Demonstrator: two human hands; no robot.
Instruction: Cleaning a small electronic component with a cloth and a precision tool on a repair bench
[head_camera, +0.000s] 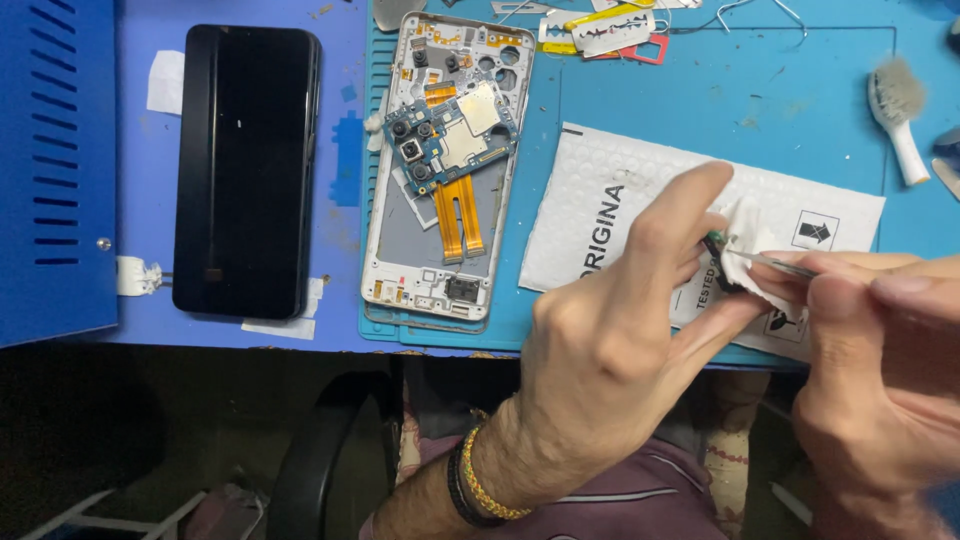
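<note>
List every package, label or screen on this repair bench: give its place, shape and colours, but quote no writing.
Phone screen: left on the blue surface, a black rectangle, dark.
Padded envelope: on the blue mat under the hands, white bubble mailer with black print.
Square symbol labels: on the envelope's right part, black on white.

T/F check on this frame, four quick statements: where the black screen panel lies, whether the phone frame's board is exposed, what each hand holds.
1. The black screen panel lies left of the opened phone frame. True.
2. The phone frame is closed up. False: its circuit board and orange flex cables are exposed.
3. The left hand pinches a small part wrapped in white tissue. True.
4. The right hand holds the white brush. False: it holds thin tweezers; the brush lies on the mat.
</note>
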